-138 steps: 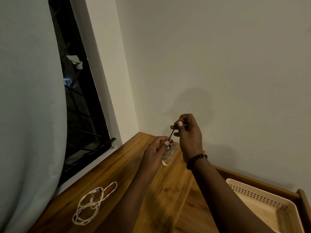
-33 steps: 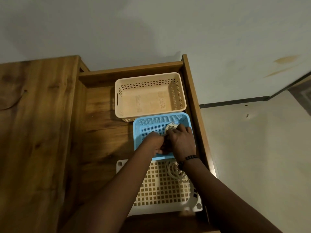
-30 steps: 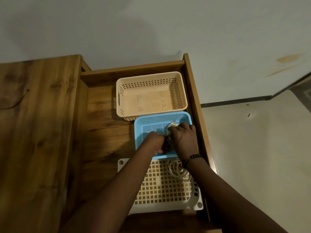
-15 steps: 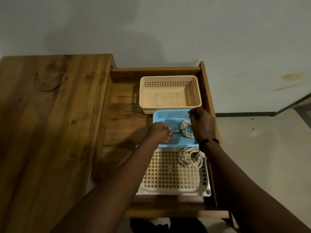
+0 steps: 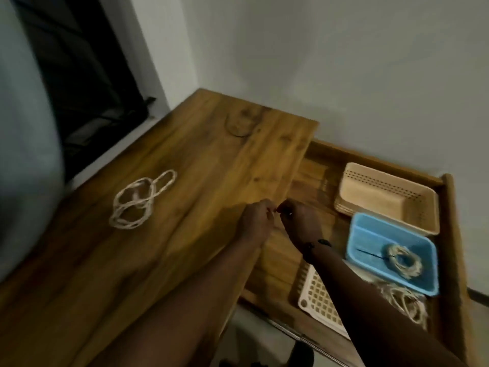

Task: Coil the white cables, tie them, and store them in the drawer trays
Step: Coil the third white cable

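Your left hand [image 5: 255, 221] and right hand [image 5: 300, 221] meet just above the desk edge [image 5: 264, 215], fingers curled and fingertips almost touching; whether they pinch anything is too blurred to tell. To your left, well apart, a loose white cable [image 5: 140, 200] lies uncoiled on the desk top, probably the next one to wind. To your right, in the open drawer [image 5: 449, 207], a tied coil [image 5: 402, 262] sits inside the blue tray [image 5: 362, 234], its dark tie end trailing. Another coil [image 5: 404, 303] rests in the white grid tray [image 5: 317, 298] nearer you, while the beige basket [image 5: 383, 197] beyond looks empty.
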